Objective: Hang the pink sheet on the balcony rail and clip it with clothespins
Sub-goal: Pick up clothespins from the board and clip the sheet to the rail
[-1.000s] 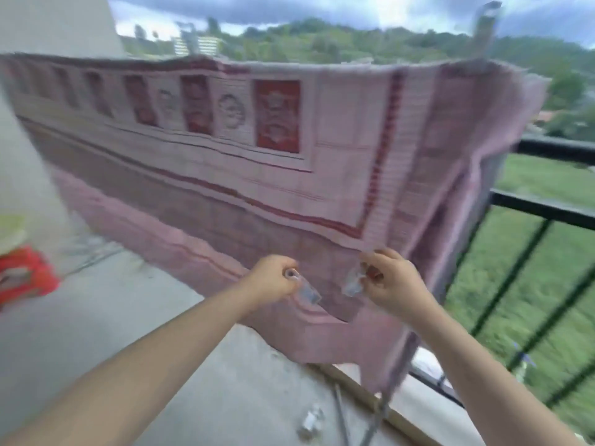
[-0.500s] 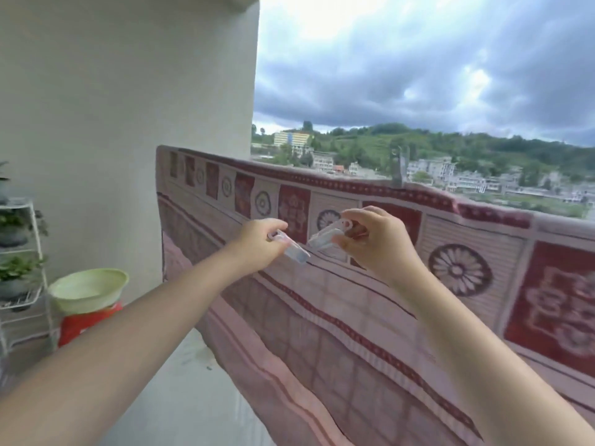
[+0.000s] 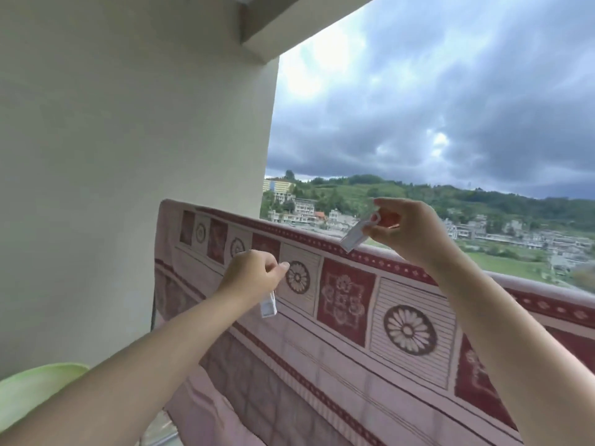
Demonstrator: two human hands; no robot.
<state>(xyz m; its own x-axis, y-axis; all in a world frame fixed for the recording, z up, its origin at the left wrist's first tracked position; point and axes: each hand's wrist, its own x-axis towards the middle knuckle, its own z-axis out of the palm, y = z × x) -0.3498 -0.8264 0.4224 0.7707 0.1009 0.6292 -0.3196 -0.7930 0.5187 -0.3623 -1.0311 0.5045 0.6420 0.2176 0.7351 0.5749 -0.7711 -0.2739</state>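
Observation:
The pink sheet (image 3: 338, 365), patterned with dark red squares and flower medallions, hangs draped over the balcony rail, which it hides; its top fold runs from upper left to lower right. My right hand (image 3: 409, 230) pinches a white clothespin (image 3: 357, 233) whose jaws point down just above the sheet's top edge. My left hand (image 3: 254, 278) is lower, in front of the sheet, closed around a second white clothespin (image 3: 268, 306) that sticks out below the fist.
A cream wall (image 3: 128, 175) stands at the sheet's left end. The rim of a light green basin (image 3: 35, 391) shows at the lower left. Beyond the rail lie houses, green hills and a cloudy sky.
The view has tilted up and turned left. My right hand rose with its clothespin to the sheet's top edge; my left hand stayed lower, its clothespin now pointing down.

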